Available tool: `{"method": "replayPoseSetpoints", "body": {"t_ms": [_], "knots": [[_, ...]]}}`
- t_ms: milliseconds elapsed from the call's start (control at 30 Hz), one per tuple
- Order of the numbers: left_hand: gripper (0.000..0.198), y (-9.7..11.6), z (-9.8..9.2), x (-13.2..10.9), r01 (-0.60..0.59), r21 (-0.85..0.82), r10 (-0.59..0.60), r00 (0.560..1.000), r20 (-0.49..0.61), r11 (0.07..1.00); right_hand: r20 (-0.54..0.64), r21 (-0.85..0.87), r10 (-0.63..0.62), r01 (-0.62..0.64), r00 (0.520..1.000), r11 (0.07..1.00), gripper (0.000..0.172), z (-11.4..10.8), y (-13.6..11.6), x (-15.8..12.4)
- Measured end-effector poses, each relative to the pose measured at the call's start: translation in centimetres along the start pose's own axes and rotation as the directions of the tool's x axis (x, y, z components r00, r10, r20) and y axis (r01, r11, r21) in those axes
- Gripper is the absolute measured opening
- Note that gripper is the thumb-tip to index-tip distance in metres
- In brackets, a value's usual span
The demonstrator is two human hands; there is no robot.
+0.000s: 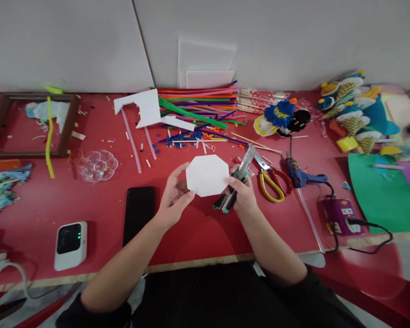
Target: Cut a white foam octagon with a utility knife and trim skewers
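Note:
My left hand (175, 197) grips the left edge of a white eight-sided foam board piece (207, 176), thumb at its lower left corner. The piece is held up above the red table. My right hand (243, 190) has its thumb on the right edge of the same piece and also holds a utility knife (235, 187) with green and black parts. The knife's blade (248, 159) is out and points up and right, away from me. Most of my right fingers are hidden behind the knife and the board.
Scissors (272, 180) and a glue gun (304, 176) lie at the right, its cord running to a purple power strip (345, 214). A black phone (139, 212) and a white device (71, 246) are at the left. Pipe cleaners (201, 101) and foam offcuts (146, 105) lie behind.

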State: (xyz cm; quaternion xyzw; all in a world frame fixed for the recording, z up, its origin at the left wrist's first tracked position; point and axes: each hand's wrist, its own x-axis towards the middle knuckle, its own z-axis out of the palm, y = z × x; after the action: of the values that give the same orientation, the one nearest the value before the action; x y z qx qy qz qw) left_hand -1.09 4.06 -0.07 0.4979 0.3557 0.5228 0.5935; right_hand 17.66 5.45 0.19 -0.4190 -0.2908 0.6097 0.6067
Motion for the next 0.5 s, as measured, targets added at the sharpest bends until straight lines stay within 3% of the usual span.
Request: {"method": "replayPoseSetpoints", "body": {"t_ms": [200, 367, 500], "knots": [[0.049, 0.01, 0.33, -0.19, 0.066, -0.084, -0.072, 0.995, -0.066, 0.994, 0.118, -0.013, 0.061, -0.060, 0.991, 0.998, 0.040, -0.06, -0.48, -0.28], [0.036, 0.32, 0.26, 0.16, 0.193, -0.190, -0.246, 0.918, -0.311, 0.963, 0.225, -0.049, 0.121, -0.112, 0.967, 0.992, 0.043, -0.55, -0.08, -0.70], [0.024, 0.36, 0.06, 0.59, 0.225, -0.215, -0.288, 0.897, -0.335, 0.950, 0.247, -0.067, 0.124, -0.111, 0.961, 0.992, 0.044, -0.65, 0.24, -0.91]]}}
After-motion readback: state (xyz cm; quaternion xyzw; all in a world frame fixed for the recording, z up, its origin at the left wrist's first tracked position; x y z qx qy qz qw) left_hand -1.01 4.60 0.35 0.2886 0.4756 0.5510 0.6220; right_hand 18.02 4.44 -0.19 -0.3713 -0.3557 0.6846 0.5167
